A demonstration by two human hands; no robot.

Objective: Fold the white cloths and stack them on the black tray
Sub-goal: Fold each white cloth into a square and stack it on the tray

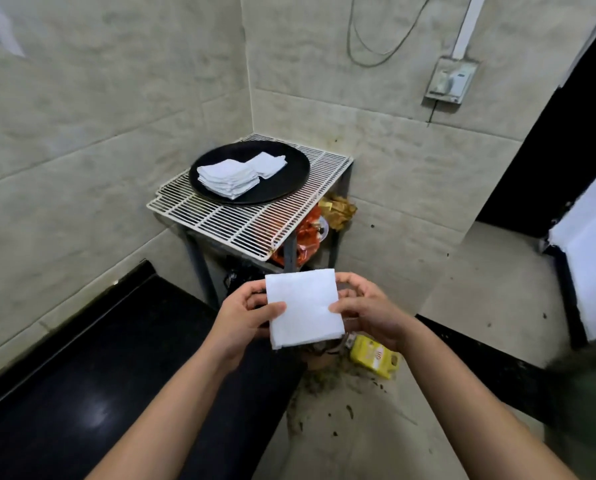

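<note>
At your far left a glossy black countertop runs along the tiled wall. Your left hand pinches the left edge of 1 folded white cloth, with the thumb on top and the fingers curled underneath. You hold the cloth in the air in front of you as a flat, nearly square piece. It is well short of the black tray and lower in the view.

The round tray sits in the corner on a white wire rack. It carries 2 piles of folded white cloths. The taller stack is on the tray's left side. The smaller pile lies just behind it to the right, and the two touch or overlap at the edge. Under the rack, orange and yellow wrappers are stuffed between its legs.

Your right hand pinches the cloth's right edge. The thumb presses on the top face and the fingers are curled behind. Below that hand a yellow plastic jug lies on its side on the floor among dark scattered debris. Higher up on the right wall is a switch box with a cable looping above it. At the far right, a white panel leans beside a dark opening.
</note>
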